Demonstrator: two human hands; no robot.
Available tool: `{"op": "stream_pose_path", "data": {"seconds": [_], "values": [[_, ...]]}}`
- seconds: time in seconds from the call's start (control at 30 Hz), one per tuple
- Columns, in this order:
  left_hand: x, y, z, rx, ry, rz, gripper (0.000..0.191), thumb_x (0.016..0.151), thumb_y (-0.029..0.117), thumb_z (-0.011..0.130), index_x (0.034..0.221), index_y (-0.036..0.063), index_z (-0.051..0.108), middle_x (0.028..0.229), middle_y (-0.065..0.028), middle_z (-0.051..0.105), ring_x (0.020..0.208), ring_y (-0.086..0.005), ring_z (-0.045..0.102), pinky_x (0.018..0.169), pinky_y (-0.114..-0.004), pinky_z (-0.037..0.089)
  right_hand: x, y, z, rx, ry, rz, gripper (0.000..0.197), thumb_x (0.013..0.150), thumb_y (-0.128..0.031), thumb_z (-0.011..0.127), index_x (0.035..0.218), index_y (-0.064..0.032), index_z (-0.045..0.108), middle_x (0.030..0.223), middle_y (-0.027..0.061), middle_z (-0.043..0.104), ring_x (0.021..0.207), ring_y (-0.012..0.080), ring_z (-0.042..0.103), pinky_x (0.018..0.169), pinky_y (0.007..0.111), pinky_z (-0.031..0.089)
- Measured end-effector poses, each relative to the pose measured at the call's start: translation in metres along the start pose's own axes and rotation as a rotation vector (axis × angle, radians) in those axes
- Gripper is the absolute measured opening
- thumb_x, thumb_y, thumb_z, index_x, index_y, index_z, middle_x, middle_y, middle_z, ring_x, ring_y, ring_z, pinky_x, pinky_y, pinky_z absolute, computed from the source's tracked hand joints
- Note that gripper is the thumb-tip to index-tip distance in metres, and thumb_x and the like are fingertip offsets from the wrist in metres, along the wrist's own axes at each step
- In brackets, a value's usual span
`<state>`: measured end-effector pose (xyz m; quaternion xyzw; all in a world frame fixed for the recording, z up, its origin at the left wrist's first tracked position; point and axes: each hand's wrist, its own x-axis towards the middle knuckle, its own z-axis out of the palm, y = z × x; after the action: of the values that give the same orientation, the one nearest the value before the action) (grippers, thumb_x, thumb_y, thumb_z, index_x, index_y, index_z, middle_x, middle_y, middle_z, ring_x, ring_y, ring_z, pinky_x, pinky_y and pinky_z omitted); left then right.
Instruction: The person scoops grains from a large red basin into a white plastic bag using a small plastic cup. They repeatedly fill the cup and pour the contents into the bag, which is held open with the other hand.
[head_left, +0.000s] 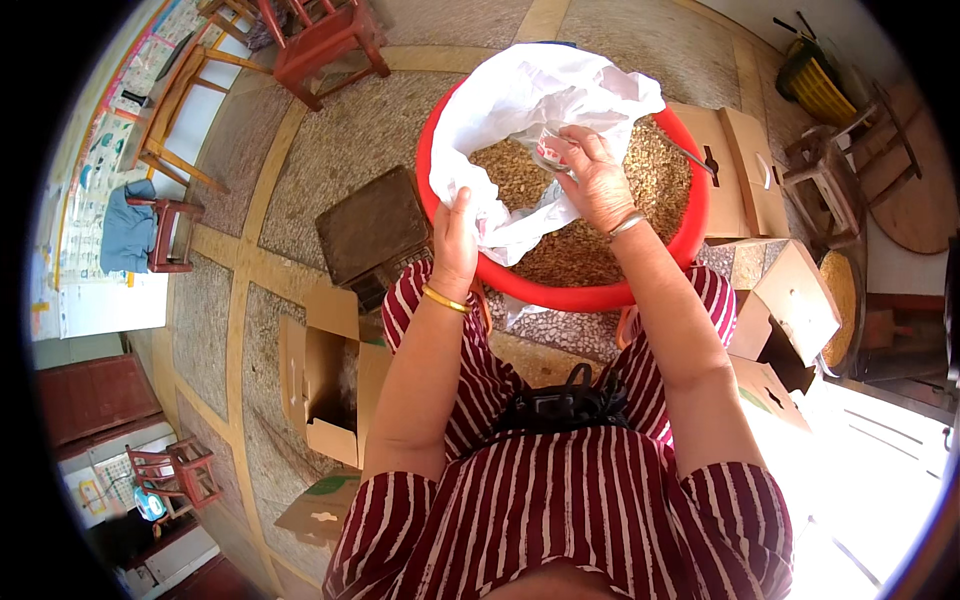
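Note:
A large red plastic tub in front of my knees holds brown, grain-like material. Over its far and left part lies a white plastic bag, its mouth spread wide. My left hand grips the bag's near left edge. In my right hand, above the middle of the tub, is a small clear container with red marks; its lower part is partly hidden by the bag. A thin dark handle rests across the tub's right rim.
Flattened cardboard lies right of the tub, with an open carton nearer me. On the left are a dark low wooden stool and another open carton. A red wooden chair stands at the far left.

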<state>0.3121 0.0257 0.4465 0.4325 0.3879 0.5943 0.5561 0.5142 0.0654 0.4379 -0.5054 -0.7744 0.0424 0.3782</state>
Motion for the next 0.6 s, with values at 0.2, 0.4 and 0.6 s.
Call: {"op": "stream_pose_path", "data": {"seconds": [0.2, 0.4, 0.6], "values": [[-0.001, 0.004, -0.002, 0.015, 0.012, -0.018, 0.035, 0.092, 0.030, 0.044, 0.106, -0.0017, 0.051, 0.087, -0.0015, 0.054, 0.074, -0.0076, 0.050, 0.065, -0.022, 0.041, 0.003, -0.005, -0.011, 0.129, 0.113, -0.022, 0.050, 0.064, 0.001, 0.069, 0.110, -0.0126, 0.056, 0.115, 0.0099, 0.050, 0.104, 0.0300, 0.051, 0.088, 0.036, 0.045], [0.002, -0.001, -0.003, 0.012, 0.031, 0.003, 0.035, 0.092, 0.031, 0.044, 0.105, -0.0005, 0.052, 0.088, -0.0013, 0.054, 0.073, -0.0074, 0.049, 0.064, -0.022, 0.041, -0.010, 0.035, -0.024, 0.814, 0.477, 0.227, 0.046, 0.078, -0.002, 0.064, 0.120, -0.0037, 0.044, 0.114, 0.0087, 0.051, 0.106, 0.0170, 0.049, 0.089, 0.032, 0.044], [0.004, -0.004, -0.004, -0.044, 0.083, 0.029, 0.033, 0.092, 0.031, 0.045, 0.102, -0.0002, 0.052, 0.084, -0.0006, 0.051, 0.066, -0.0063, 0.046, 0.056, -0.021, 0.038, -0.035, 0.089, -0.040, 0.867, 0.600, 0.721, 0.035, 0.082, -0.011, 0.061, 0.113, -0.0010, 0.052, 0.095, 0.0045, 0.058, 0.082, 0.0101, 0.053, 0.072, 0.022, 0.046]]}}
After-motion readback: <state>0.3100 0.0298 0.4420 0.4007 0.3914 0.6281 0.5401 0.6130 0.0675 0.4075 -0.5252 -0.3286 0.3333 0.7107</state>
